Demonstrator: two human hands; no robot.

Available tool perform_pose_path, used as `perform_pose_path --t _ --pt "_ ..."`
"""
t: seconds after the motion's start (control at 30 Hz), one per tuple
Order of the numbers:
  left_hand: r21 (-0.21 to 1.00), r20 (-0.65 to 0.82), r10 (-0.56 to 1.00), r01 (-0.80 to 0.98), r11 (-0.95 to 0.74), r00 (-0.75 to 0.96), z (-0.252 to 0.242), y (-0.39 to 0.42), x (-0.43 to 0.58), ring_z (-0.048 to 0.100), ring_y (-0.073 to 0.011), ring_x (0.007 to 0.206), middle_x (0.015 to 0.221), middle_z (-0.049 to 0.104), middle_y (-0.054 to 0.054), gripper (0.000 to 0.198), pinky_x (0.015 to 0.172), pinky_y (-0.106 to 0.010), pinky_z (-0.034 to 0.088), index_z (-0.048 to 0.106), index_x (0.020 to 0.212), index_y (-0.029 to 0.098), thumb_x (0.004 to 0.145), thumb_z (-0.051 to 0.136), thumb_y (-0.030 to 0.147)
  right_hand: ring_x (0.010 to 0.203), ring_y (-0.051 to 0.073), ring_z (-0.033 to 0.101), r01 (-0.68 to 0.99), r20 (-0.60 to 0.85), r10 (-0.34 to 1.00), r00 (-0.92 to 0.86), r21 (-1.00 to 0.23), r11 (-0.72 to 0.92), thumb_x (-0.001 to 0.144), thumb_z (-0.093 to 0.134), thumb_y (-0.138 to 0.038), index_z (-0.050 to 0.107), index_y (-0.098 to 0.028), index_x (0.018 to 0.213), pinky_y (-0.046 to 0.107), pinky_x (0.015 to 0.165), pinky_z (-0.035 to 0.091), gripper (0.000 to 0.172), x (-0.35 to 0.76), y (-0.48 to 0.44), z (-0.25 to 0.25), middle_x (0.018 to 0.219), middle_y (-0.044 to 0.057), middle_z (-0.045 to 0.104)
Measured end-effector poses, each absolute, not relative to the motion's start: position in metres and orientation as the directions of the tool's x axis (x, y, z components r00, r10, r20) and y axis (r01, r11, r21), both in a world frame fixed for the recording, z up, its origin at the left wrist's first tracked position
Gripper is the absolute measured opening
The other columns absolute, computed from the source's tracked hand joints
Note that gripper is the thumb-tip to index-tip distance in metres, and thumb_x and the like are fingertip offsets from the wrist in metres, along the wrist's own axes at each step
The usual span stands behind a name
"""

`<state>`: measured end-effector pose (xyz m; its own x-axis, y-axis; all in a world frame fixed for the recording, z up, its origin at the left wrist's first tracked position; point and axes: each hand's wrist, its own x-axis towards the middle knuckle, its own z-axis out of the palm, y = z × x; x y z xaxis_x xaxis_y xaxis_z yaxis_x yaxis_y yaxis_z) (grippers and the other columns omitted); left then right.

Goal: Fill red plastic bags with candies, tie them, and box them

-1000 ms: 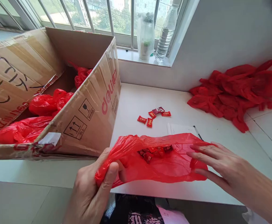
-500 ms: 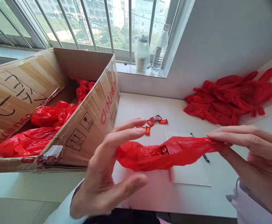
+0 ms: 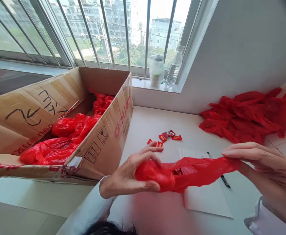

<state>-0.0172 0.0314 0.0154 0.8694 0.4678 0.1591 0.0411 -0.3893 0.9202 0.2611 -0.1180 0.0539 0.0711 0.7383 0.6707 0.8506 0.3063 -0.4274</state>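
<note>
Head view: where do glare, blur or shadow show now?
Head view: daylight glare washes out part of the silver-barred window; motion blur softens the translucent red plastic bag at the left hand; a pinkish shadow tints the white table; the top-right corner darkens.

Held bag (image 3: 196, 178) partly blurred, pen (image 3: 225, 181) partly hidden

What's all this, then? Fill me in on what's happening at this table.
A person has a red plastic bag stretched between both hands above the white table. The right hand pinches one end; the left hand curls around the other, though how firmly is unclear. A dark red printed packet shows in the bag. Small wrapped packets lie loose beyond. Bundled red bags sit in the cardboard box at left.
</note>
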Motion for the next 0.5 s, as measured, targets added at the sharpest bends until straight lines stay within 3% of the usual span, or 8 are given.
perform_pose_path --t 0.03,0.1,0.17,0.23,0.3,0.4,0.5 --pt "0.953 0.131 0.453 0.013 -0.301 0.882 0.016 0.031 -0.007 0.05 -0.0303 0.121 0.115 0.064 -0.011 0.031 0.108 -0.047 0.033 0.059 0.083 0.019 0.077 0.069 0.048 0.08 0.013 0.062 0.837 0.668 0.742 0.058 -0.438 0.328 0.083 0.064 -0.017 0.069 -0.03 0.096 0.021 0.066 0.051 0.019 0.26 -0.118 0.055 0.089 -0.001 0.068" --pt "0.995 0.06 0.491 -0.014 -0.098 0.869 0.013 0.027 0.011 0.064 -0.021 0.08 0.074 0.066 -0.005 0.034 0.09 -0.04 0.047 0.049 0.071 0.019 0.089 0.05 0.048 0.08 0.012 0.063 0.797 0.658 0.751 0.054 -0.481 0.364 0.082 0.063 -0.012 0.069 -0.028 0.095 0.02 0.062 0.052 0.021 0.255 -0.115 0.059 0.088 -0.001 0.068" --pt "0.999 -0.002 0.591 -0.024 0.036 0.806 0.01 0.02 0.024 0.048 -0.0114 0.048 0.053 0.046 0.005 0.036 0.065 -0.03 0.049 0.042 0.075 0.021 0.095 0.034 0.049 0.079 0.012 0.063 0.742 0.64 0.767 0.043 -0.534 0.404 0.081 0.064 -0.009 0.069 -0.027 0.094 0.02 0.062 0.052 0.022 0.246 -0.11 0.063 0.087 -0.001 0.068" --pt "1.0 -0.02 0.71 0.002 0.025 0.704 0.011 0.014 0.031 0.036 -0.009 0.047 0.059 0.038 0.008 0.025 0.054 -0.023 0.04 0.039 0.086 0.023 0.097 0.032 0.044 0.078 0.011 0.064 0.676 0.618 0.786 -0.009 -0.576 0.461 0.081 0.064 -0.007 0.069 -0.026 0.094 0.02 0.064 0.052 0.023 0.234 -0.102 0.067 0.086 -0.001 0.068" --pt "0.993 -0.011 0.749 0.093 -0.068 0.662 0.018 0.008 0.032 0.043 -0.0109 0.062 0.075 0.045 0.004 0.012 0.058 -0.022 0.039 0.037 0.098 0.024 0.091 0.045 0.03 0.079 0.01 0.064 0.618 0.595 0.798 -0.097 -0.593 0.517 0.082 0.062 -0.005 0.068 -0.024 0.095 0.02 0.068 0.053 0.024 0.218 -0.09 0.07 0.089 0.0 0.068" --pt "0.924 -0.008 0.5 0.197 -0.327 0.866 0.037 0.002 0.028 0.045 -0.014 0.074 0.079 0.047 0.002 0.021 0.064 -0.025 0.038 0.042 0.087 0.022 0.073 0.052 0.009 0.082 0.011 0.064 0.559 0.581 0.788 -0.204 -0.592 0.581 0.084 0.053 -0.001 0.068 -0.019 0.096 0.021 0.073 0.053 0.026 0.194 -0.07 0.071 0.092 0.002 0.068" --pt "0.929 -0.072 0.269 0.163 -0.332 0.961 0.049 0.002 0.023 0.037 -0.0115 0.061 0.068 0.042 0.004 0.025 0.051 -0.024 0.03 0.041 0.071 0.021 0.067 0.065 0.016 0.08 0.011 0.064 0.513 0.56 0.779 -0.282 -0.598 0.615 0.087 0.045 -0.001 0.068 -0.018 0.094 0.023 0.072 0.053 0.029 0.179 -0.054 0.069 0.09 0.002 0.068"
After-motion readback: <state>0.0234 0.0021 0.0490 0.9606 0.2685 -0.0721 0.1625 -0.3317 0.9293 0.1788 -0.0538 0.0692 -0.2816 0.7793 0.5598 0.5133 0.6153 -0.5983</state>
